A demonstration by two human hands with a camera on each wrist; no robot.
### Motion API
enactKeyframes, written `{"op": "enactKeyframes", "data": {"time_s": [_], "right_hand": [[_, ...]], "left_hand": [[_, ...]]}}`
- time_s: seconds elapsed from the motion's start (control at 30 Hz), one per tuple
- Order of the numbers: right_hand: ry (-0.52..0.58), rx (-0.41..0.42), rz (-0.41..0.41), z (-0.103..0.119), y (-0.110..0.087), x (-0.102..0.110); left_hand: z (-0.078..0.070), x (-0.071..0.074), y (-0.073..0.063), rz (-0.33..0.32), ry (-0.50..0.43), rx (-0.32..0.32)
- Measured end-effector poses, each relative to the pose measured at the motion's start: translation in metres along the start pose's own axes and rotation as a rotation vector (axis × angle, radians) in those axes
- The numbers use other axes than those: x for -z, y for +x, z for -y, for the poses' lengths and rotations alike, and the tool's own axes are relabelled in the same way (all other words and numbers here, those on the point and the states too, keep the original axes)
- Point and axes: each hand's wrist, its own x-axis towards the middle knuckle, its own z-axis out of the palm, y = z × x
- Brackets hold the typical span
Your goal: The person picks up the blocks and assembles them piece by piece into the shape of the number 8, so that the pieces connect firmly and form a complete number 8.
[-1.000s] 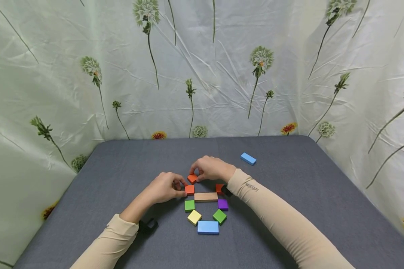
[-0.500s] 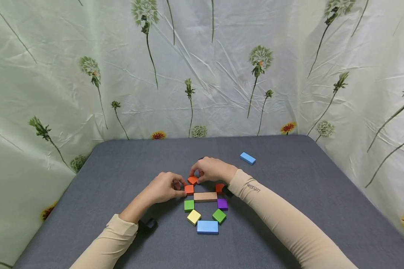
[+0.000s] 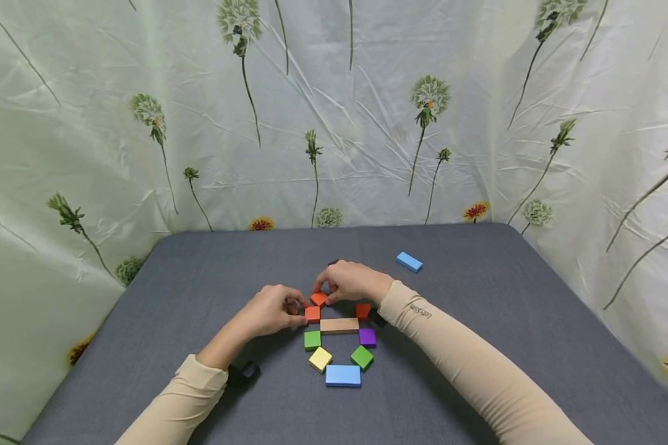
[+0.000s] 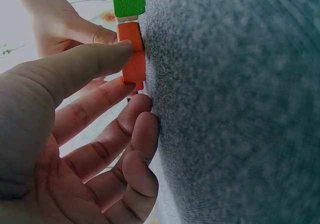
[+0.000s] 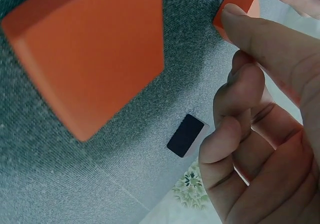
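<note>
My left hand (image 3: 273, 311) pinches an orange square block (image 3: 312, 314) between thumb and forefinger. In the left wrist view the thumb lies against this block (image 4: 133, 64), and the other fingers curl loosely near the cloth. Just beyond it, my right hand (image 3: 353, 279) pinches a second orange block (image 3: 318, 299), turned at an angle and corner to corner with the first. In the right wrist view, the thumb presses that second block (image 5: 239, 7). A third orange block (image 3: 363, 311) lies under the right wrist, partly hidden by the wrist strap; it looms large in the right wrist view.
Below the hands, a natural wood bar (image 3: 339, 326), green blocks (image 3: 313, 340), a purple block (image 3: 367, 337), a yellow block (image 3: 321, 359) and a blue bar (image 3: 343, 376) form a ring. Another blue bar (image 3: 409, 262) lies farther back. Past the right hand lies a dark block (image 5: 187, 135).
Both hands keep their grip on the two orange blocks, almost unmoved. A bit of a dark thing shows behind the right hand's knuckles now. The other blocks stay in place.
</note>
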Motion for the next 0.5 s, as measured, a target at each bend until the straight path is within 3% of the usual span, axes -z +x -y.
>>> {"op": "enactKeyframes", "data": {"time_s": [0.5], "right_hand": [[0.016,-0.006,0.006,-0.0004,-0.001,0.0013]], "left_hand": [[0.0009,-0.0008,0.0004,0.003,-0.004,0.005]]}}
